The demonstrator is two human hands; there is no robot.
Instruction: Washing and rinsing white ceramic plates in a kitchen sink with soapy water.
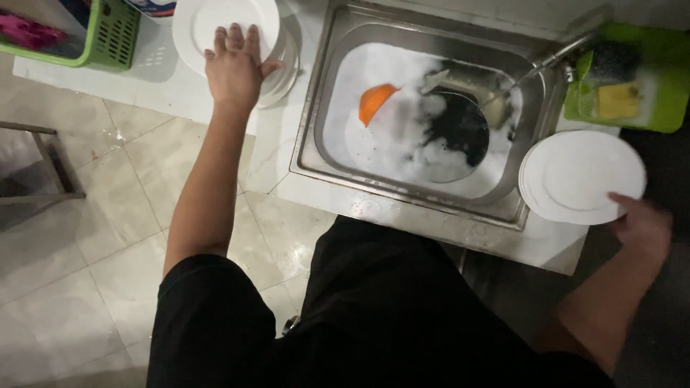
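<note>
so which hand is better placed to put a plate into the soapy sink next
Probably the right hand: it grips the white plate stack beside the sink. The left hand lies flat on its plates.

A stack of round white plates [226,29] lies flat on the white counter left of the sink, the top plate clean-looking and face up. A second white plate stack [582,176] rests flat at the sink's right edge, slightly overhanging the counter, surfaces plain and unmarked.
</note>
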